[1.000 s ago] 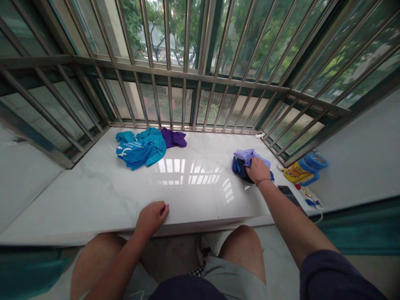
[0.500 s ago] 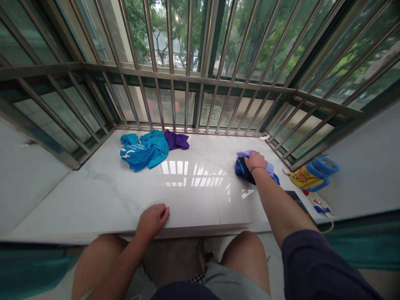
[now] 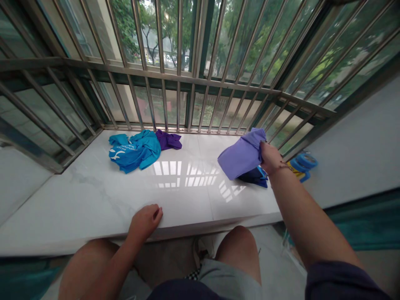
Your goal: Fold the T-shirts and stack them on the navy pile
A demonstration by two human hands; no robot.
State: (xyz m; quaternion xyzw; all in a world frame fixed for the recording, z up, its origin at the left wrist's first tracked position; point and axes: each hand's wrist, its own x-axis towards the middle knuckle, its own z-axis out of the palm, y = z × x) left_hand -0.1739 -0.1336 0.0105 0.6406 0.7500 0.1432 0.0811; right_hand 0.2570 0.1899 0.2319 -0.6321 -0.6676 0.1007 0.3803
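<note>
My right hand (image 3: 271,158) grips a lavender piece of folded cloth (image 3: 240,154) by its right end and holds it raised at a slant. Under it lies a dark navy and blue cloth (image 3: 254,176) on the white ledge, partly covered. My left hand (image 3: 146,221) rests on the front edge of the ledge, its fingers curled closed with nothing seen in them. Farther back on the left, a crumpled turquoise shirt with white print (image 3: 135,151) lies against a bunched purple cloth (image 3: 168,140).
The glossy white ledge (image 3: 187,200) runs up to a window with metal bars (image 3: 175,81). Against the right wall stands a blue and yellow jug-like container (image 3: 303,164), partly behind my forearm. My knees (image 3: 239,250) are just below the ledge's front edge.
My right hand has lifted the lavender cloth off the dark blue cloth, and it now hangs wider and higher. My left hand keeps its place. The view has turned slightly right.
</note>
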